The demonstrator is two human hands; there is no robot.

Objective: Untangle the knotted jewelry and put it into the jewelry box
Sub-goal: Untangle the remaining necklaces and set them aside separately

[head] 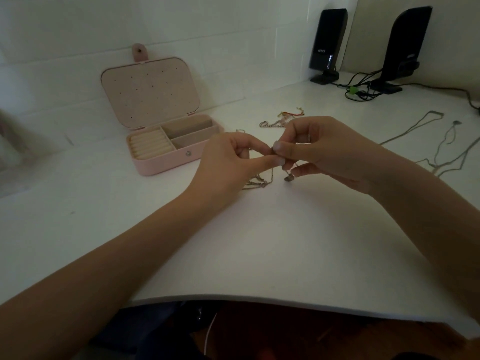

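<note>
Nearest, both forearms reach in over the white table [259, 242] and meet at a single pinch point. The left hand [228, 159] has thumb and forefinger closed on a thin chain [259, 181], and the right hand [319, 152] pinches the same chain just beside it, fingertips almost touching (the knot itself is hidden between them, so its state cannot be read). Below the grip, the slack of the chain drops to the table and lies in a small twisted heap, and a small round pendant [288, 178] hangs just under the right fingers.

Just beyond the grip lies a second tangle, a braided bracelet [270, 123] mixed with red and yellow threads [293, 114], untouched. Off to the right of the grip, well apart, long thin necklaces [426, 120] trail across the table.

Beyond and to the left of the grip stands the pink jewelry box [155, 167], lid up, its ring rolls and two compartments showing no jewelry that I can make out.

By my reading the task is early: one piece is being worked loose, nothing is boxed, and several pieces are left to untangle. Farthest back, two black speakers [328, 42] with cables.
</note>
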